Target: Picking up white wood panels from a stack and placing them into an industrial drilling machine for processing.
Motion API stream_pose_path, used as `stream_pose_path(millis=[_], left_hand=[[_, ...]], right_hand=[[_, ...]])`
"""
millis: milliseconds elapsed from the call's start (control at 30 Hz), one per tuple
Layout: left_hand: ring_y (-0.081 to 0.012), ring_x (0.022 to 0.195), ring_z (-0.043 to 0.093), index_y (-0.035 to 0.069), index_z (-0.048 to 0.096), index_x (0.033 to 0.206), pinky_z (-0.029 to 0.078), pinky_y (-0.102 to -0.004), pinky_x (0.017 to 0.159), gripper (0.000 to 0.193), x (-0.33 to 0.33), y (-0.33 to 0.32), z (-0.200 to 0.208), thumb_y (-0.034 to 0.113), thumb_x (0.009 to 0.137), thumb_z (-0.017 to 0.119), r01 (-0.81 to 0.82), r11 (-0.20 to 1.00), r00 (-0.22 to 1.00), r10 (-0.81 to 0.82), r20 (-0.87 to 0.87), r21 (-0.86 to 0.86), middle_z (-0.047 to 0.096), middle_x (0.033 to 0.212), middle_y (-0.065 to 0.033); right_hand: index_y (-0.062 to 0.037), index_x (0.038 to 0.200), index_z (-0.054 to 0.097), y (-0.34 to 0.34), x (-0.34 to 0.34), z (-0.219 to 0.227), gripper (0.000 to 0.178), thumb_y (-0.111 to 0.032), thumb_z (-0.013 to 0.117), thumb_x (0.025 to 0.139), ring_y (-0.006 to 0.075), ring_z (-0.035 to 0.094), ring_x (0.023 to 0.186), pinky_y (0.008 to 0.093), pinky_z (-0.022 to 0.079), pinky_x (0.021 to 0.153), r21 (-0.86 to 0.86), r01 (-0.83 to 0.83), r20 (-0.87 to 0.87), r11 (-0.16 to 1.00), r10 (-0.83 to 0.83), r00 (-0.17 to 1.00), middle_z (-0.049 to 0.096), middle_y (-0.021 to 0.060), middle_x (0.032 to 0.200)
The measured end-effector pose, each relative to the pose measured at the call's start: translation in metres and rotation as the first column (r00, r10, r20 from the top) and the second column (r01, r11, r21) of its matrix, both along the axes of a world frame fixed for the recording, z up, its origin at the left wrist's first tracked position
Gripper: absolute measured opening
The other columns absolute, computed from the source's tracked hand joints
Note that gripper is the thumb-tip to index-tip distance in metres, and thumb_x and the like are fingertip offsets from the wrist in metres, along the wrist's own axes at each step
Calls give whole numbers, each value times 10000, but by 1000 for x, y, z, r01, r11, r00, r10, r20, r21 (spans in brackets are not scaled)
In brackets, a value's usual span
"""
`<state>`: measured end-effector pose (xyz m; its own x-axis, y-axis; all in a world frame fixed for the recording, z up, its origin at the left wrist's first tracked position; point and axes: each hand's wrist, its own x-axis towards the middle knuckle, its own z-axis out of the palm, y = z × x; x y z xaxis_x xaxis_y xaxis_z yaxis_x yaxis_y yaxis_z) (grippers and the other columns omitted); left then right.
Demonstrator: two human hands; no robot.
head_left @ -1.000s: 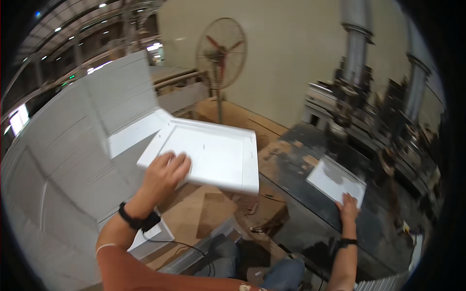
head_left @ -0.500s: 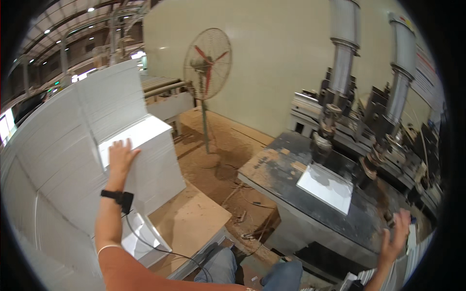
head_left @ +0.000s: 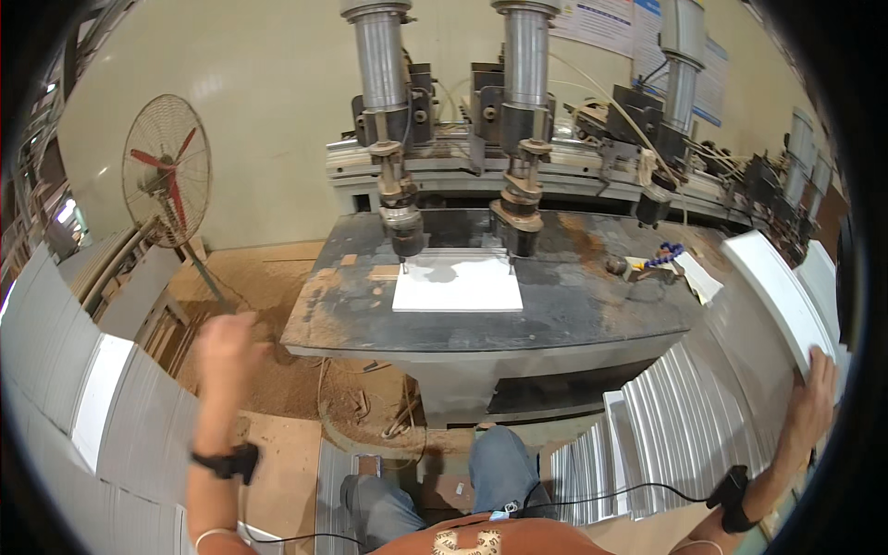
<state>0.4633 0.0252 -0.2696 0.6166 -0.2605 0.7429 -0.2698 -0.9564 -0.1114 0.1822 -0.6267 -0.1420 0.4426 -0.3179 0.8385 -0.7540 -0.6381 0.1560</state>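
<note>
On the dark machine table [head_left: 583,328] lies a white panel [head_left: 458,289], its far edge near the feet of two upright metal cylinders [head_left: 379,69]. At the right my right hand [head_left: 812,398] has its fingers closed at the near end of another white panel [head_left: 772,282], which lies on a tall stack. My left hand [head_left: 227,347] is raised at the left, between the table and the white stacks, touching nothing that I can see. Motion smears its fingers. A black band with a cable is on each wrist.
Rows of stacked white panels [head_left: 37,361] stand at the left; more standing panels [head_left: 684,416] fill the lower right. A caged fan [head_left: 166,171] with red blades stands at the back left. Sawdust covers the floor around it. Further cylinders [head_left: 683,83] line the machine's right side.
The view has swung right. My left hand has come away from the white stack, and my right hand has reached the panel at the right. The panel on the table has stayed put.
</note>
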Motion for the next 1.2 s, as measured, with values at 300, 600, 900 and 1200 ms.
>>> stream_pose_path(millis=[300, 600, 900, 1200], left_hand=[[-381, 1221, 418, 16, 493, 1268, 285, -568, 1030, 707, 176, -276, -142, 529, 794, 606, 326, 924, 858, -378, -348, -200, 509, 1249, -212], [-263, 836, 512, 71, 566, 930, 458, -344, 721, 380, 34, -209, -153, 194, 606, 720, 435, 900, 866, -414, -279, 15, 483, 823, -81], [-163, 798, 556, 94, 588, 1037, 482, -266, 689, 288, -121, -90, -37, 95, 750, 606, 367, 878, 926, -314, -211, 306, 569, 924, -24], [-215, 878, 568, 66, 613, 1054, 466, -321, 706, 308, -153, 36, 60, 31, 755, 552, -555, 797, 831, 514, 213, 238, 629, 1021, -50]], right_hand=[[-88, 920, 654, 96, 182, -56, 237, 1, 539, 732, 246, 551, 805, 374, 419, 703, 82, -687, -179, 722, 689, 703, 595, 62, 830], [-139, 1013, 643, 159, 362, -201, 306, -94, 632, 711, 244, 545, 931, 453, 399, 769, 264, -893, -42, 364, 929, 367, 622, 25, 974], [-255, 1253, 551, 177, 445, -278, 465, -428, 598, 825, 305, 405, 1245, 685, 331, 888, 641, -670, -145, 373, 917, 372, 491, 8, 1354], [-151, 1259, 544, 201, 433, -257, 466, -335, 627, 839, 324, 321, 1330, 719, 197, 981, 679, -635, -127, 370, 910, 394, 474, 71, 1363]])
